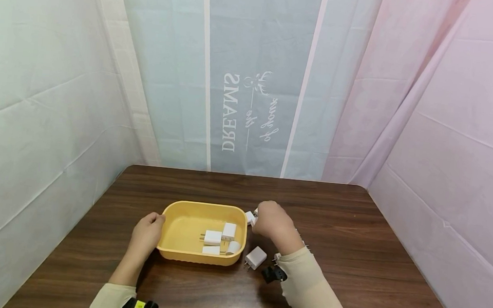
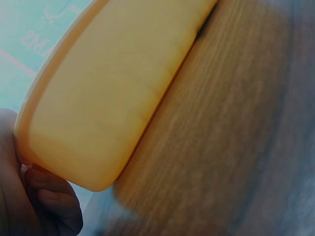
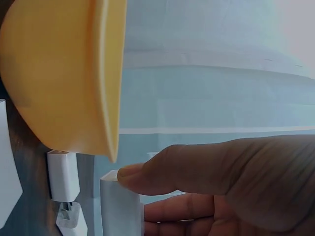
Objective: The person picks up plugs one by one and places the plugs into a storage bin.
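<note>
Toward 7 o'clock from the head view's centre, a yellow tub (image 1: 183, 222) stands on the wood-grain worktop (image 1: 199, 291), its long axis running from 9 to 3 o'clock. At its 9 o'clock end the left hand (image 1: 147, 233) grips the rim, fingers curled below the lip. Between 2 and 3 o'clock from the tub, just outside it, the right hand (image 1: 273, 225) holds a white charger (image 3: 120, 211), thumb and fingers parted only by its body. In the right wrist view that charger's long axis runs roughly 12 to 6 o'clock; its lower end is cut off, so where prongs point cannot be told.

Inside the tub, around 4 o'clock, lie more white chargers, one (image 1: 212, 238) with prongs toward 9. Outside, a loose charger (image 1: 256, 257) points its prongs toward 7. At 12 o'clock hangs a pale blue curtain (image 1: 261, 38) with mirrored lettering; whitish sheets flank both sides.
</note>
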Demonstrator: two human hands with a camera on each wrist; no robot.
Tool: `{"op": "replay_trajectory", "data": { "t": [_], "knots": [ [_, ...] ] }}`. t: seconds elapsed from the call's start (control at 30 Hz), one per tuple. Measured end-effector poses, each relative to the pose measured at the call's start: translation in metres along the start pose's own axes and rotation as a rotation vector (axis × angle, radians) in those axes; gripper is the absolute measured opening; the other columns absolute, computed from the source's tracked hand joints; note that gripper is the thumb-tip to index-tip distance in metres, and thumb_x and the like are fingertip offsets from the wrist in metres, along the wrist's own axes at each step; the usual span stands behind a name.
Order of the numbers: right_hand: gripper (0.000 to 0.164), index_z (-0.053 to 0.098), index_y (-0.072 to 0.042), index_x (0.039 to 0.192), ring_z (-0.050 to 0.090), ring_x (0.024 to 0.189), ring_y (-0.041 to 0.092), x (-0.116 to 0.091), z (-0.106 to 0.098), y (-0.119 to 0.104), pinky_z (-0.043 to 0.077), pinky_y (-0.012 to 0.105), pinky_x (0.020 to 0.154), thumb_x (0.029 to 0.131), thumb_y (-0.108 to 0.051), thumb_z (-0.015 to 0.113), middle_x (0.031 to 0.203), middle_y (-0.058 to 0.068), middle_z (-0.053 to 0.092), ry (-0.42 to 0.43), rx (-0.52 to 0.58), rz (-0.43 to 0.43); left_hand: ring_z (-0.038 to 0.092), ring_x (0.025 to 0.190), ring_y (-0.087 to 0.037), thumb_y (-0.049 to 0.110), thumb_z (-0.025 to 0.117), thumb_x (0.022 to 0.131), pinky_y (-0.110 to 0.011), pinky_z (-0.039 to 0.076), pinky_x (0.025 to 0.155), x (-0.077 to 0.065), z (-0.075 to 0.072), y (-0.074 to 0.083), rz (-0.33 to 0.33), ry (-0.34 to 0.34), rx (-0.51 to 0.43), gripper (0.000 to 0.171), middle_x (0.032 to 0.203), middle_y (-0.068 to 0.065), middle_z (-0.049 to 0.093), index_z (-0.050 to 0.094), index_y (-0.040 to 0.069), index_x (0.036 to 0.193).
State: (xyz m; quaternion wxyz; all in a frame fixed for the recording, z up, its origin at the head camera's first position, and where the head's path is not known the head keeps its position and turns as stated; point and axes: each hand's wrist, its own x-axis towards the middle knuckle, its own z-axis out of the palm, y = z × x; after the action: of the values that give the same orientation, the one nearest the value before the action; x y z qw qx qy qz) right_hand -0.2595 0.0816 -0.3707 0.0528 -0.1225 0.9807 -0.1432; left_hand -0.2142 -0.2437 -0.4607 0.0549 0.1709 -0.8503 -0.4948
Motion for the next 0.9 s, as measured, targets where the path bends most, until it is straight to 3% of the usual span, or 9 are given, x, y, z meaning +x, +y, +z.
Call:
{"op": "replay_trajectory", "data": {
  "t": [0.43, 0.9],
  "knots": [
    [0.015, 0.055, -0.013, 0.068, 0.044, 0.056, 0.017, -0.003, -0.008, -0.002, 0.035, 0.031, 0.045, 0.067, -0.011, 0.07, 0.071, 0.004, 0.053, 0.043, 0.016, -0.019, 0.051, 0.062, -0.02, 0.041, 0.038, 0.102, -0.031, 0.043, 0.054, -0.001, 0.0, 0.001, -0.006, -0.006, -0.002, 0.043, 0.07, -0.007, 0.051, 0.059, 0.003, 0.096],
    [0.019, 0.058, -0.013, 0.067, 0.047, 0.058, 0.018, -0.006, -0.012, -0.009, 0.039, 0.032, 0.049, 0.072, -0.022, 0.074, 0.071, 0.003, 0.055, 0.059, 0.009, -0.074, 0.052, 0.062, -0.021, 0.041, 0.038, 0.101, -0.031, 0.044, 0.056, 0.001, 0.0, -0.001, -0.016, 0.003, 0.002, 0.043, 0.071, -0.008, 0.051, 0.059, 0.005, 0.095]
  ]
}}
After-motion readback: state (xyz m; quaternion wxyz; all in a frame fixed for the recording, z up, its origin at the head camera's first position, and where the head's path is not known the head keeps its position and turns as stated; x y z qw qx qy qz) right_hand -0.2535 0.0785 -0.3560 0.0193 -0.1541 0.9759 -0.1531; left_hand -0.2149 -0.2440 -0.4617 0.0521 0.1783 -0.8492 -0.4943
